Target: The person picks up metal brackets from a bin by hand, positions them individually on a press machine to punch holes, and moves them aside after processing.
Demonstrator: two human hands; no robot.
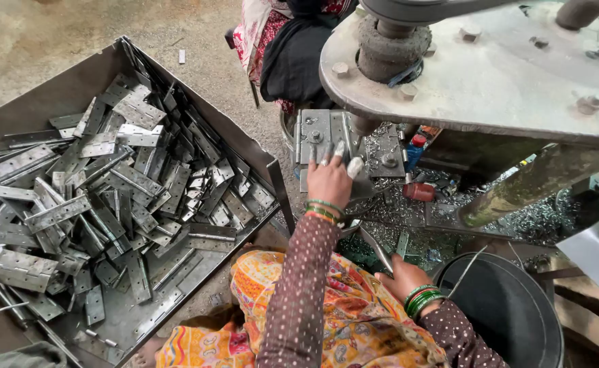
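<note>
My left hand [329, 178], with taped fingertips and green and orange bangles, rests on a metal hinge plate [321, 135] lying on the bed of a heavy press machine [490, 75], under its round punch head [389, 48]. My right hand [403, 278], also in green bangles, is low by my lap and grips a thin metal lever rod [375, 249] that slants up to the left. My sleeves are brown with dots, and an orange patterned cloth [340, 320] covers my lap.
A large metal tray [74, 82] on the left holds several grey hinges [108, 197]. A black round bucket [510, 313] stands at the lower right. Metal shavings [538, 221] litter the machine base. Another person in dark and floral clothing [289, 41] sits beyond the machine.
</note>
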